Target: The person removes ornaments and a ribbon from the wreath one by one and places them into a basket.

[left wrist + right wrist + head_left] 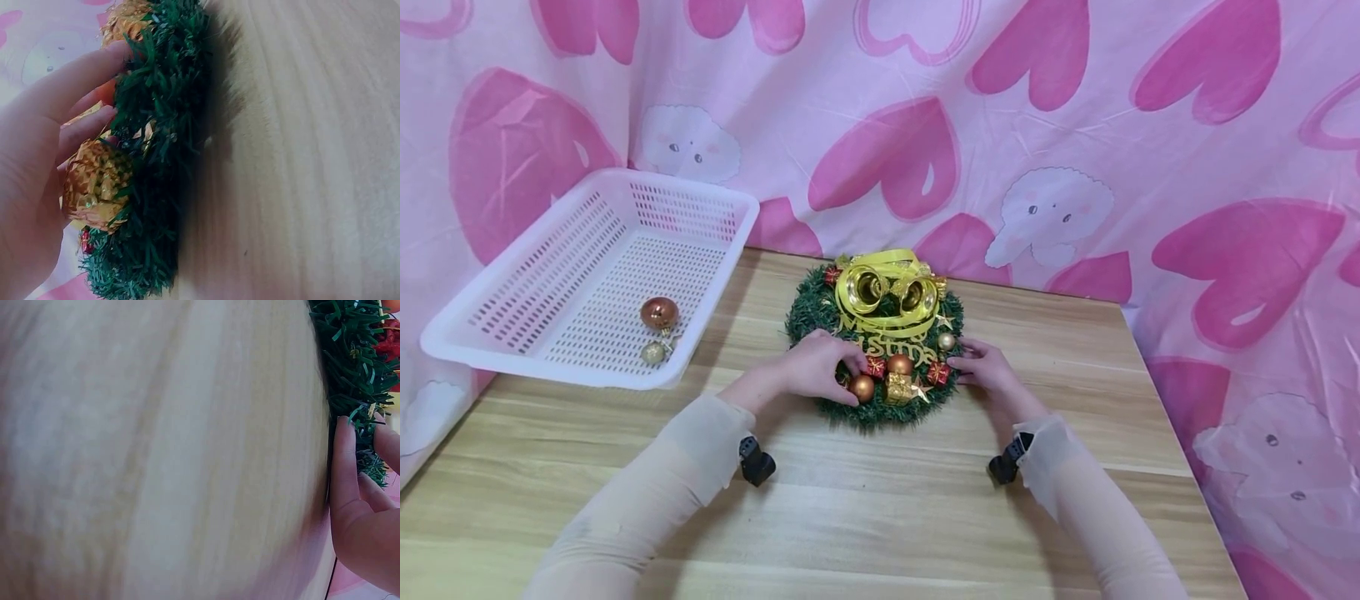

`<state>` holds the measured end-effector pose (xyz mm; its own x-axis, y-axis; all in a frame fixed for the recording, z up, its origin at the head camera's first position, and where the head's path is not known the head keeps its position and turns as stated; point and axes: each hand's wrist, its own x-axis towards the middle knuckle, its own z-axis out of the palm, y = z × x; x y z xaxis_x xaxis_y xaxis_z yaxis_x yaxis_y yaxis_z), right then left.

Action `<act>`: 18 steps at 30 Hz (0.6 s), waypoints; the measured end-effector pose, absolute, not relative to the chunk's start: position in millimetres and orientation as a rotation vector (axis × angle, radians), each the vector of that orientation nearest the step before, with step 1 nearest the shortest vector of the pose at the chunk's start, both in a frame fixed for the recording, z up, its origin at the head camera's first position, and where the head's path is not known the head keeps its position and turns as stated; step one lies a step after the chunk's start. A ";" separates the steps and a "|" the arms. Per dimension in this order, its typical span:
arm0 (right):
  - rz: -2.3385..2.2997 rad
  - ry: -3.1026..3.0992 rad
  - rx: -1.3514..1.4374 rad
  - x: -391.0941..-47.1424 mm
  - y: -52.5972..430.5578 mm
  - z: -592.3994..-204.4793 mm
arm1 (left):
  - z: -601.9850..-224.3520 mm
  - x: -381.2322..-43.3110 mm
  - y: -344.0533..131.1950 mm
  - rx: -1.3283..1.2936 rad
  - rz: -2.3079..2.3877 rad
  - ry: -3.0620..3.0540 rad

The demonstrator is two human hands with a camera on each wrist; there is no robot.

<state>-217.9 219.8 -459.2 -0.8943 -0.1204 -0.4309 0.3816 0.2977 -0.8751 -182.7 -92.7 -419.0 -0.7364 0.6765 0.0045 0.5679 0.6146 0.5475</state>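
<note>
A green Christmas wreath (820,312) lies on the table, trimmed with gold lettering, small wrapped gifts, stars and baubles. At its lower left, my left hand (820,367) reaches over the greenery, thumb and fingers curled about a copper bauble (862,388). The left wrist view shows that bauble mostly hidden behind the fingers, beside a gold-wrapped gift (99,184). My right hand (992,377) grips the right edge of the wreath; in the right wrist view the fingers (345,462) lie on both sides of the greenery. Two gold bells with a looped yellow ribbon (898,325) sit on the upper part.
A white plastic basket (587,367) stands at the left of the table (865,517), holding a copper bauble (659,312) and a small pale gold bauble (653,352). A pink heart-patterned curtain (880,167) hangs behind the table and along its sides.
</note>
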 end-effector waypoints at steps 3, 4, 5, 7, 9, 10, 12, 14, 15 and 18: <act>-1.624 2.154 0.233 -217.7 219.3 -458.2 | -419.2 -180.9 -90.5 1.028 0.764 2.649; -1.623 2.153 0.233 -217.7 219.1 -458.1 | -419.3 -180.4 -89.8 1.026 0.754 2.656; -1.621 2.153 0.235 -217.8 218.8 -457.7 | -419.3 -179.9 -89.2 1.024 0.741 2.662; -1.619 2.152 0.240 -217.9 218.2 -457.3 | -419.8 -179.3 -88.1 1.025 0.719 2.674; -1.618 2.151 0.242 -218.5 218.2 -457.3 | -420.4 -179.1 -87.4 1.018 0.700 2.681; -1.618 2.151 0.244 -218.8 218.2 -457.6 | -420.6 -179.0 -87.1 1.018 0.695 2.682; -1.613 2.152 0.245 -219.3 218.4 -458.3 | -420.4 -178.6 -86.9 1.025 0.698 2.676; -1.613 2.154 0.242 -219.3 218.8 -458.9 | -419.7 -178.2 -86.6 1.027 0.704 2.667; -1.613 2.156 0.243 -218.9 218.8 -458.8 | -419.4 -178.0 -86.2 1.029 0.703 2.665; -1.629 2.159 0.212 -216.9 219.2 -457.7 | -418.8 -177.3 -84.6 1.029 0.689 2.670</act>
